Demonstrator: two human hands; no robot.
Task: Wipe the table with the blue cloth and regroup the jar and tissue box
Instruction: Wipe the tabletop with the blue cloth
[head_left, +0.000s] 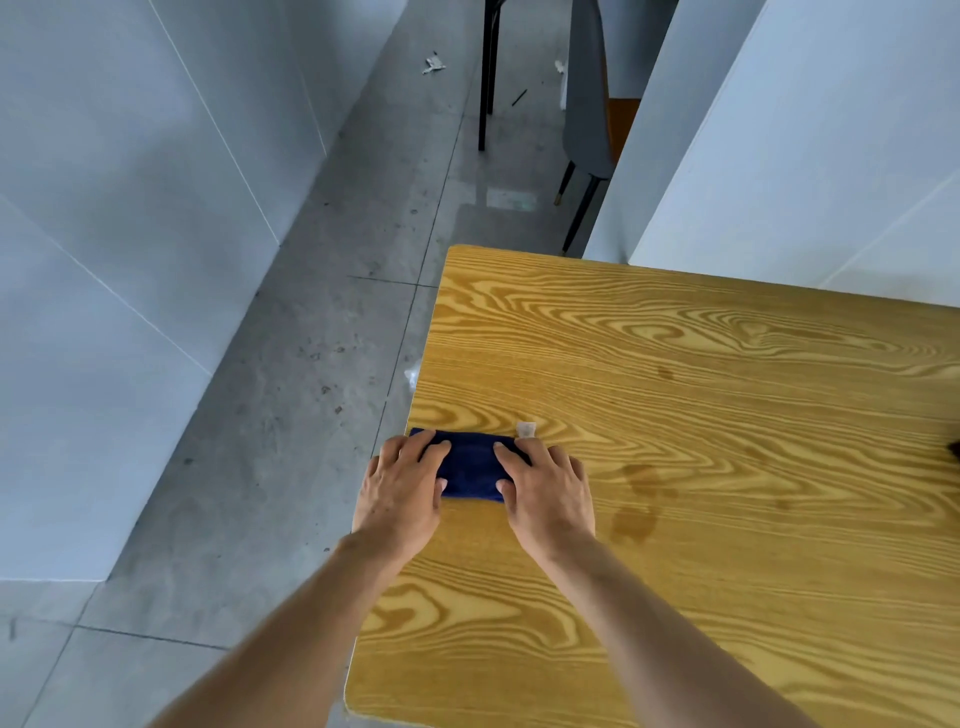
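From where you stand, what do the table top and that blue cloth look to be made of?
The table top looks like wood or a wood-print laminate: bold yellow grain swirls and a smooth, slightly glossy surface. I cannot tell which. The blue cloth looks like soft, matte towelling or microfibre, folded thick under both hands.

Only one view here: head cam, wide-angle, looking forward and steeply down. I see the table near corner filling the lower right, floor and wall panels to the left, chair legs at the top. Forearms enter from the bottom edge, close in. No second view to overlap.
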